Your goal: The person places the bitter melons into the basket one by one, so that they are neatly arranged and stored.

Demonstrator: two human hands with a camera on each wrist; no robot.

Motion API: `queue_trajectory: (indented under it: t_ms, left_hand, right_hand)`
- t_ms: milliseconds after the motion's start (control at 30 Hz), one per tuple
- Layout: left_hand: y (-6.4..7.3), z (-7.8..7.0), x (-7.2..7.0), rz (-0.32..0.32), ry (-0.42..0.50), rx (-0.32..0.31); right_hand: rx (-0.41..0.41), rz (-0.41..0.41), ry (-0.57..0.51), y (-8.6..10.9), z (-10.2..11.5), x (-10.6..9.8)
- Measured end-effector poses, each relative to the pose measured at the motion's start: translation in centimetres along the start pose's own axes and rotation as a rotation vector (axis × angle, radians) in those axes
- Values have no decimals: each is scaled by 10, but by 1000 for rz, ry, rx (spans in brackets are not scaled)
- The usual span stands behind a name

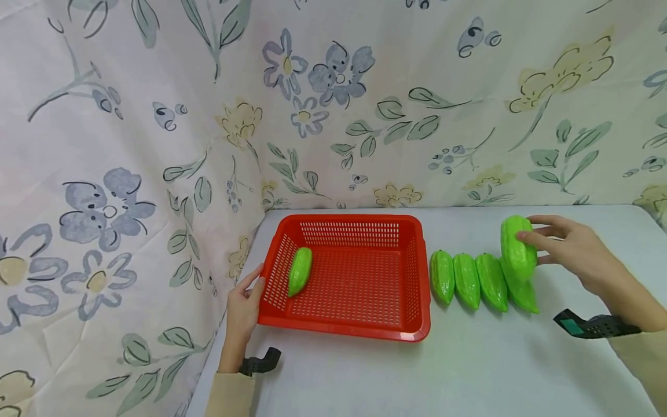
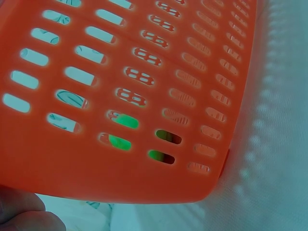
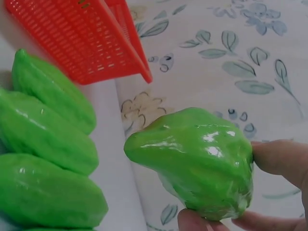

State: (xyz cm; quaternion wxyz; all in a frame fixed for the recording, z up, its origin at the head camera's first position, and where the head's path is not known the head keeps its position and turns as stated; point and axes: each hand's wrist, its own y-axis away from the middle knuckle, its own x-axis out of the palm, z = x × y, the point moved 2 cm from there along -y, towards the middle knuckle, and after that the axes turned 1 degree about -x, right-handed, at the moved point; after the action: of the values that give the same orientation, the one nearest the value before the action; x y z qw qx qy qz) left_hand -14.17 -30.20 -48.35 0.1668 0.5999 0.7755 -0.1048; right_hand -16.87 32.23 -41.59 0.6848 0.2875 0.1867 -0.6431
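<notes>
My right hand (image 1: 570, 246) holds a glossy green bitter melon (image 1: 517, 246) between thumb and fingers, raised over the right end of a row. In the right wrist view this bitter melon (image 3: 197, 159) shows ridges and a pointed tip. Several similar bitter melons (image 1: 466, 281) lie side by side on the table, the rightmost partly hidden behind the held one. At the left, my left hand (image 1: 245, 304) grips the side rim of a red plastic basket (image 1: 341, 331). One bitter melon (image 1: 300, 272) lies inside, against the basket's left part.
The white table (image 1: 344, 376) carries the basket and the row, which sits just right of the basket. Floral cloth (image 1: 333, 116) hangs behind the table and along its left side. Each wrist wears a black strap (image 1: 599, 326).
</notes>
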Motion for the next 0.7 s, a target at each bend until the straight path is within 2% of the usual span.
queue_trajectory:
  t_ms: [200,533,700]
  left_hand:
    - [2,-2,0,-2,-5,-3]
    - [2,-2,-1,7,0,-10]
    - [1,-2,0,7,7,-3]
  right_hand:
    - [-25,43,-30,-4,14,10]
    - [-77,87,-103,-17,49,47]
    - [-104,136,-156,-20,66,63]
